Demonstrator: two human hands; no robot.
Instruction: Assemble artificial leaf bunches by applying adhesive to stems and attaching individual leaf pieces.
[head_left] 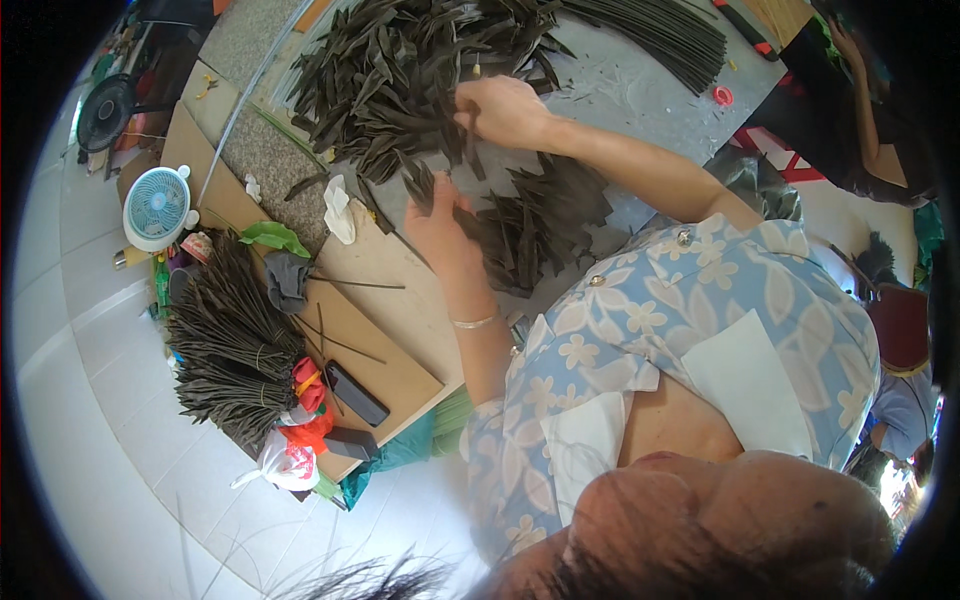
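Note:
My left hand (443,235) is closed around a few dark brown-green leaf strips (417,184), whose tips stick out past the fingers. Above it, my right hand (506,113) pinches a single dark leaf strip (471,150) that hangs down from the fingertips. Both hands are over the grey table, right by a large heap of loose dark leaf strips (375,75). Between my left hand and my body lies a second pile of similar strips (545,220). Whether these leaves are artificial or dried, I cannot tell.
Bundled dark stems (660,40) lie at the far right near a red-and-black tool (750,32). On the left are tied leaf bundles (235,350), a small blue fan (158,207), a black phone-like object (357,393) and a white plastic bag (287,463). Another person (850,120) is at the right.

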